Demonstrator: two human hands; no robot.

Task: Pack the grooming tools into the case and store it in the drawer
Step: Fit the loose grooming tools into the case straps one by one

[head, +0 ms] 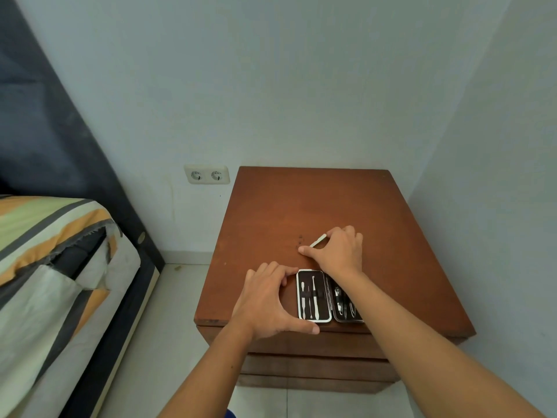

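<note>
An open grooming case [315,295] with white rims and a dark lining lies near the front edge of the brown nightstand [271,212]. Its left half holds two slim metal tools under a strap; the right half, partly hidden by my right forearm, holds more tools. My left hand [268,303] curves round the case's left side, thumb at its front corner and fingers at its far corner. My right hand [337,251] lies on the top just beyond the case, fingers curled over a thin white tool [318,240] whose end sticks out to the left.
The nightstand stands in a corner between two pale walls, with closed drawer fronts [316,366] below its top. A double wall socket [206,174] sits to its left. A bed with striped bedding [45,236] and a dark headboard fills the left side.
</note>
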